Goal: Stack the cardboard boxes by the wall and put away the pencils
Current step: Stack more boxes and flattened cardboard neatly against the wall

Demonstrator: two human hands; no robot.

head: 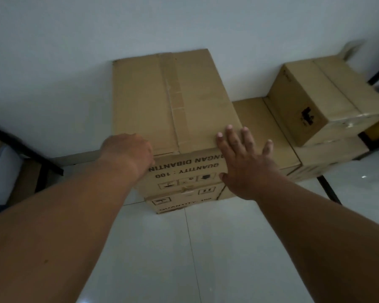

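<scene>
- Head view: my left hand [127,152] lies on the near left corner of the top box [173,101], fingers curled down over the front edge. I cannot tell how tightly they close, as the knuckles hide them.
- My right hand [245,162] is spread flat, fingers wide, pressed against the near right corner of that box. It grips nothing, and I judge it is steadying or nudging the box square.
- The top box sits on a lower box [179,202] with matching print on its face. Its far end reaches the wall [74,62], so this stack looks nearly settled.
- To the right, a flat box [265,132] lies just beside the stack. A small box [315,99] rests tilted on another pile [328,154] beyond it, also along the wall.
- Hands at both near corners suit a push toward the wall, lining the edges up.
- No pencils show here, so I judge that part not yet begun.
- A dark frame [24,149] stands at left on the tiled floor [217,248].
</scene>
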